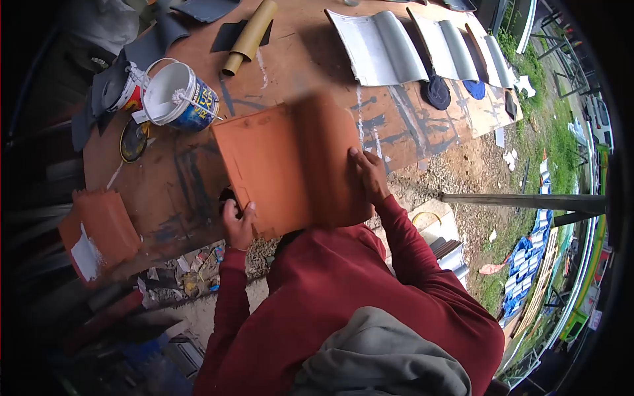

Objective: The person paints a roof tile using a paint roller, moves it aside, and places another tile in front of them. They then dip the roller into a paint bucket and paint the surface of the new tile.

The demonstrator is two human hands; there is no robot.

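Note:
An orange clay roof tile (pixel 271 171) with a raised, rounded rib is held up in front of my body, over the near edge of the table. My left hand (pixel 239 223) grips its lower left edge, thumb on the face of the tile. Something dark shows beside those fingers, too small to make out. On the other side, my right hand (pixel 371 173) is closed on the tile's right edge, with the fingers' undersides hidden. The tile's far end is slightly blurred.
Paint-stained wooden table (pixel 191 178). A white-lined paint bucket (pixel 181 99) stands at its left, near a round lid (pixel 134 140). White-coated tiles (pixel 376 49) line the far right, by dark blue round pieces (pixel 436 92). A broken orange tile (pixel 99 231) lies left; a pole (pixel 522 201) juts in right.

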